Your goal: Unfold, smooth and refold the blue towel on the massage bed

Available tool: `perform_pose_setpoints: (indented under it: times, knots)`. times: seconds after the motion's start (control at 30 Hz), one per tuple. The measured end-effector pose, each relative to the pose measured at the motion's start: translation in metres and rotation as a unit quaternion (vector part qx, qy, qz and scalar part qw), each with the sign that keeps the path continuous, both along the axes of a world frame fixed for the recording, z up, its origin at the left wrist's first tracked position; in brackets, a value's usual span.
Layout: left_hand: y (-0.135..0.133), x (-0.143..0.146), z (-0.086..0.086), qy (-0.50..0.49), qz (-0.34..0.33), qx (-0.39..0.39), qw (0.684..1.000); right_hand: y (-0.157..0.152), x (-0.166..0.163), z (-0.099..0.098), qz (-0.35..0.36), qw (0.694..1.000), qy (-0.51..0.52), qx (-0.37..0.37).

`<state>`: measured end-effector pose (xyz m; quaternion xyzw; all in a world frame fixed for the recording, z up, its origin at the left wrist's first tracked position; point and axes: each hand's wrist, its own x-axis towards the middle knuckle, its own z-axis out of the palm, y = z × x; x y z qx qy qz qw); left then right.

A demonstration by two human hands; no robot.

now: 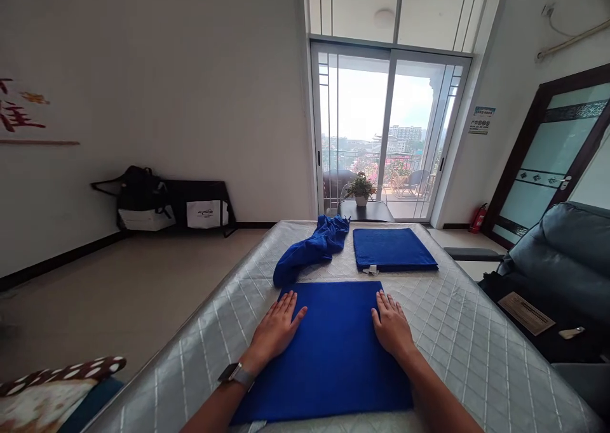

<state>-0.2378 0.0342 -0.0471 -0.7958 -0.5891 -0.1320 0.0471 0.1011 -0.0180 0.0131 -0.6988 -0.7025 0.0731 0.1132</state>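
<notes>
A blue cloth [333,350] lies flat in front of me as a smooth rectangle. My left hand [279,322] rests flat on its left edge, fingers stretched out and pointing away from me. On its right edge lies my right hand [393,322], also flat with the fingers extended. Neither hand grips anything. Beyond the cloth, to the left, sits a crumpled blue cloth [314,249]. To the far right is a neatly folded blue cloth [393,249] with a white tag at its near edge.
All the cloths lie on a quilted silver-grey mattress [457,312]. A dark armchair [562,249] stands to the right. A potted plant [361,188] is on a small table behind the mattress, before sliding glass doors. A black backpack [140,188] rests by the left wall.
</notes>
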Motion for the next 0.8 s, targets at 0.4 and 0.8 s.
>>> perform_pose_setpoints:
  times: [0.4,0.8]
  knots:
    - [-0.018,0.021,0.038,-0.046,0.094,0.054,0.993,-0.004,0.002,-0.006,0.002,1.000,0.000,-0.009]
    - [-0.071,0.156,0.036,-0.028,-0.254,-0.025,0.967,-0.003,0.004,-0.009,0.005,1.000,0.008,-0.001]
